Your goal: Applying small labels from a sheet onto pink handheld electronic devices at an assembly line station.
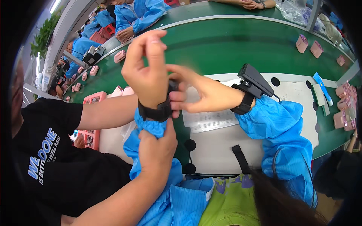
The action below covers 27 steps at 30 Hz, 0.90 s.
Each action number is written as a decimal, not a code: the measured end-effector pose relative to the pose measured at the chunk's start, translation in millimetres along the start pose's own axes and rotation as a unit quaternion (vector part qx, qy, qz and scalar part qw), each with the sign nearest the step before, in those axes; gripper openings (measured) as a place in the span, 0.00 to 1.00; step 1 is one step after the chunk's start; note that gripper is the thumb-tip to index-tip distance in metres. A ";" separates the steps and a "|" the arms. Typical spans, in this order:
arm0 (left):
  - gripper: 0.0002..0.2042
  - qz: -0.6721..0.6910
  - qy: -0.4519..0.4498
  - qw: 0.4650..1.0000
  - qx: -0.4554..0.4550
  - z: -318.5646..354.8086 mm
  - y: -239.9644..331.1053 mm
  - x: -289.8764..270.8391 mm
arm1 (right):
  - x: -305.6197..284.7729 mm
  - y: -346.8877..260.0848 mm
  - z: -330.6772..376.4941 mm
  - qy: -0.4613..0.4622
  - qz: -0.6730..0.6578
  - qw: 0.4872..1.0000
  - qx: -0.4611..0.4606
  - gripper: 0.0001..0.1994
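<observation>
Letting dark hair (281, 199) hang at the bottom right of the frame. Holding up the left hand (147, 71), half open, near the top middle. Wearing a black strap (152, 113) around that wrist, in the middle. Reaching the right hand (201, 92) across to that same wrist; gripping or not, cannot tell. Getting the blue left sleeve (152, 128) held by a co-worker's hand (158, 147). Seeing pink cases (342, 105) on the green bench (328, 145) at the right edge.

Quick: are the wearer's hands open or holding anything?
Left hand: half open, nothing visible in it.
Right hand: by the left strap; grip can't be told.
</observation>
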<state>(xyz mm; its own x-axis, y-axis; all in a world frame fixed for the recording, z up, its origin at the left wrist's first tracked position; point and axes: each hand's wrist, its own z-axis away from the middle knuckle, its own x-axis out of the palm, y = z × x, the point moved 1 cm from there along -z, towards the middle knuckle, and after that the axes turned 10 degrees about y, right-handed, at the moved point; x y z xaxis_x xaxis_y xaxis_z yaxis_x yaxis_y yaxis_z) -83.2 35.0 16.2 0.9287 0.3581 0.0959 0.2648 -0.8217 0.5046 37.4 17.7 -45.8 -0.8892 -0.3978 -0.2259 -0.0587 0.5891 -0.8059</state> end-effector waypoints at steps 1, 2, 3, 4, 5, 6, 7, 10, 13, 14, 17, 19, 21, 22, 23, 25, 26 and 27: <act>0.10 -0.007 -0.010 0.999 -0.044 1.8 -5.7 -0.3 | -2.5 0.6 2.6 0.006 0.004 1.000 0.002 0.31; 0.12 -0.020 -0.015 0.996 -0.086 1.9 -8.4 -6.0 | 0.9 -3.2 1.5 -0.020 0.011 0.999 0.031 0.32; 0.12 -0.021 -0.014 0.996 -0.085 2.4 -11.8 -12.9 | 4.8 -6.9 -0.3 -0.047 0.017 0.997 0.061 0.32; 0.11 -0.003 -0.028 0.991 -0.128 3.4 -17.8 -21.1 | 8.4 -8.6 -2.0 -0.075 0.024 0.993 0.090 0.32; 0.11 0.022 -0.049 0.984 -0.172 4.6 -22.5 -23.0 | 8.9 -5.3 -0.4 -0.067 0.027 0.993 0.092 0.32; 0.11 0.046 -0.069 0.973 -0.215 6.0 -24.5 -22.4 | 10.8 4.1 1.9 -0.040 -0.010 0.995 0.094 0.30; 0.11 0.048 -0.072 0.972 -0.216 7.8 -25.5 -22.1 | 13.3 12.5 1.0 -0.017 -0.049 0.994 0.094 0.28; 0.11 0.147 -0.075 0.937 -0.306 11.7 -26.6 -27.3 | 7.6 18.6 0.1 0.045 -0.125 0.983 0.129 0.24; 0.10 0.149 -0.080 0.928 -0.331 5.1 -32.1 -37.1 | -3.7 11.7 -4.8 0.115 -0.194 0.953 0.201 0.20; 0.10 0.153 -0.085 0.923 -0.344 5.2 -33.4 -38.4 | -8.9 13.5 -6.8 0.140 -0.288 0.917 0.239 0.19; 0.09 0.059 -0.264 0.931 -0.246 20.7 -8.8 -17.1 | -26.0 24.5 -9.8 0.200 -0.458 0.812 0.303 0.18; 0.14 -0.008 -0.342 0.939 0.030 30.5 6.1 1.5 | -22.6 39.9 -10.8 0.178 -0.465 0.827 0.262 0.16; 0.17 -0.064 -0.323 0.937 0.114 35.5 10.9 13.9 | -22.4 47.1 -10.1 0.170 -0.469 0.832 0.242 0.16; 0.20 -0.121 -0.299 0.926 0.198 37.8 12.5 19.1 | -23.7 49.8 -8.7 0.170 -0.448 0.845 0.237 0.16; 0.20 -0.116 -0.300 0.926 0.197 41.5 10.4 23.7 | -25.2 52.1 -7.2 0.170 -0.427 0.857 0.232 0.16; 0.21 -0.043 -0.406 0.907 0.106 52.2 1.4 32.0 | -27.4 55.1 -5.3 0.166 -0.384 0.881 0.221 0.16; 0.22 -0.007 -0.454 0.889 0.059 55.6 0.1 34.9 | -27.9 56.3 -5.0 0.162 -0.362 0.892 0.216 0.15; 0.22 -0.006 -0.454 0.889 0.059 58.1 -0.5 36.5 | -28.3 57.3 -4.6 0.159 -0.340 0.903 0.211 0.15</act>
<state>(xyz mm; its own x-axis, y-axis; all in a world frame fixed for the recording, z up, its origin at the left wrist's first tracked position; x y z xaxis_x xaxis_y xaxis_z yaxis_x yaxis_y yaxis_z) -34.3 22.7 -30.4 0.7387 -0.0942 -0.6675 0.2509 -0.8806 0.4019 57.1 65.9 -83.1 -0.8015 -0.3058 0.5138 -0.5216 -0.0626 -0.8509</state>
